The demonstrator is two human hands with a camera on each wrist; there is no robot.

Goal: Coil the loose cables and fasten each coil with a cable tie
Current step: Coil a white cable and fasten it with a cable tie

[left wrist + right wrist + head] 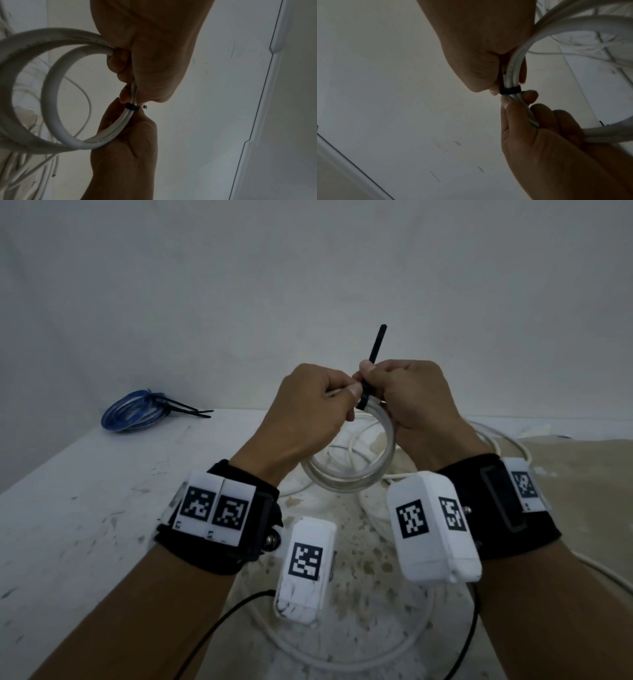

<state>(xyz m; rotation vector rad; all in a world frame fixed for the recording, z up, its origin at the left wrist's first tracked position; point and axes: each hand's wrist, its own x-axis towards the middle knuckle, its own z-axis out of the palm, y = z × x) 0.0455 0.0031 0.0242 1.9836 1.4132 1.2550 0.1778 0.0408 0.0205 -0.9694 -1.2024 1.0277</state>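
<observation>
I hold a coil of white cable point(346, 479) up above the table. My left hand point(315, 409) grips the top of the coil, thumb pressed on the strands. A black cable tie point(376, 344) is wrapped round the strands beside that thumb, its tail sticking up. My right hand point(414, 395) pinches the tail just above the tie's head. In the left wrist view the cable tie point(132, 106) circles the coil point(50, 97) between both hands. The right wrist view shows the cable tie point(510, 91) snug round the coil point(515, 70).
A blue coil point(133, 414) bound with black ties lies at the table's far left, near the wall. Loose white cable point(513, 446) sprawls on the stained white table point(85, 508) under and around my hands. A brown surface point(582, 474) is at the right.
</observation>
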